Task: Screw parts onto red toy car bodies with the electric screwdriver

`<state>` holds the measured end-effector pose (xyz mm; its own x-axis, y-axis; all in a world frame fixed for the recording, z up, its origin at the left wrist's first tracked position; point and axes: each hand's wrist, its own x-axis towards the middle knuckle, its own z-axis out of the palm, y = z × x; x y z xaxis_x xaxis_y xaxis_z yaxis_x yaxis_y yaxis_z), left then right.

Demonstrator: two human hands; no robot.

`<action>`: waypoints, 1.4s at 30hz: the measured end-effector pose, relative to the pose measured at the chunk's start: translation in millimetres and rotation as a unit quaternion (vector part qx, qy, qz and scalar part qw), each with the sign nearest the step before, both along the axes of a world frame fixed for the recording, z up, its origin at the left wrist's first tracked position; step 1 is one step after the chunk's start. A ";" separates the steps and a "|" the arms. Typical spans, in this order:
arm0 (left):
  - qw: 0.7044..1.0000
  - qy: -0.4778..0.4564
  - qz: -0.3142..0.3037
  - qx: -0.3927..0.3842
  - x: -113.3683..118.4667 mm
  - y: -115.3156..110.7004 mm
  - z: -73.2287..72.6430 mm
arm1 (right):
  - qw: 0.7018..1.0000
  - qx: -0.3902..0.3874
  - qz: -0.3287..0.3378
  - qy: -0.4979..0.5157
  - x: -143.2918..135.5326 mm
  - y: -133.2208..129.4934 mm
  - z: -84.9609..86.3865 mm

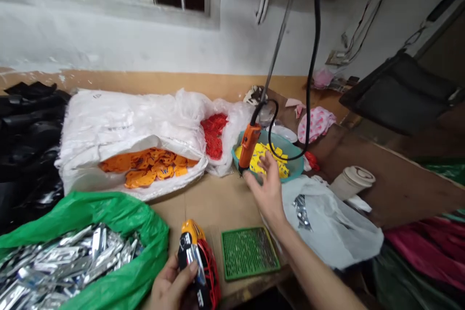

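Note:
My left hand (174, 281) is closed around a black, orange and red plastic tool body (203, 266) at the lower middle. Its thumb lies on a shiny metal strip along the body; the exact kind of tool does not show. My right hand (268, 189) is raised, fingers apart, just beside the lower end of an orange electric screwdriver (250, 145) that hangs from a black cable. Whether the thumb touches the screwdriver I cannot tell. Below that hand a green tray (227, 256) lies on the cardboard-covered table (214, 198), with small dark screws in its right part.
At left, a green bag (145, 218) holds metal strips. A white sack (119, 111) holds orange parts, and a clear bag (230, 111) red parts. Yellow pieces fill a teal basin (298, 167). A whitish bag (334, 227) and a lidded container (350, 181) stand right.

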<state>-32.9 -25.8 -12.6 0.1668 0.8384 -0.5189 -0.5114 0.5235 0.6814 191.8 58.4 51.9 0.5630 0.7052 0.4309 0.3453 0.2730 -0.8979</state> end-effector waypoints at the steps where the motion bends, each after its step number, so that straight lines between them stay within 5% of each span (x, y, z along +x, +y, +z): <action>1: 1.000 0.011 0.004 0.005 0.9 -3.5 3.9 | 1.000 0.014 -0.003 -0.015 6.8 12.6 7.3; 6: 0.999 0.048 0.011 -0.006 5.6 -13.0 13.4 | 0.994 0.032 0.075 -0.077 10.2 44.4 13.4; 10: 0.999 0.042 0.011 -0.005 4.7 -12.1 10.4 | 0.992 -0.009 0.099 -0.071 2.7 21.6 15.0; 14: 0.999 0.042 0.011 -0.010 6.2 -7.4 9.1 | 0.980 -0.052 0.178 0.071 -4.5 -18.8 15.9; 19: 0.999 0.047 0.017 -0.016 11.0 -4.6 11.6 | 0.967 -0.074 0.181 0.164 -17.1 -49.5 -1.5; 27: 0.999 0.040 0.026 -0.007 12.4 -4.6 4.3 | 0.956 -0.059 0.219 0.186 -18.9 -55.9 -30.8; 42: 0.999 0.024 0.039 -0.017 14.7 -3.0 -4.2 | 0.945 -0.071 0.260 0.186 -20.8 -56.4 -46.6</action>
<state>-18.3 -28.8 -16.8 0.0751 0.8298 -0.5530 -0.5191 0.5060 0.6888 171.0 2.0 5.3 0.2176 0.9642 0.1518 -0.1493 0.1866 -0.9710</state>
